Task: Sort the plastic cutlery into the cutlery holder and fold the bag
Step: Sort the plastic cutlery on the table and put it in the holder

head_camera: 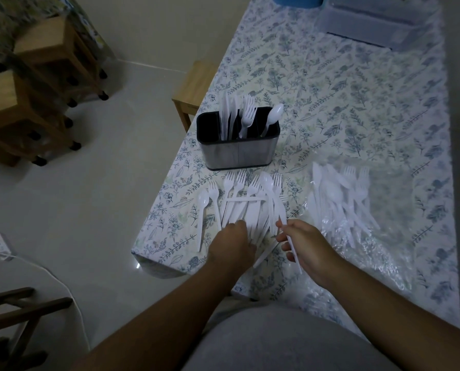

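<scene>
Loose plastic cutlery (246, 207) lying on surface before cutlery holder (238, 141); more sitting in bag (362, 210). Right hand (308, 246) grip pinching one piece; left hand (233, 246) grip curling into pile, closure unclear. Light, slippery, brittle: taking handles mid-length.

Cutlery holder (238, 145): upright, dark interior, metal front, containing white knives, forks and one spoon in separate compartments. Loose cutlery pile (246, 204): white forks and spoons (mostly parallel) directly before the holder. Clear bag (362, 218): flat, to the right, further cutlery inside.
</scene>
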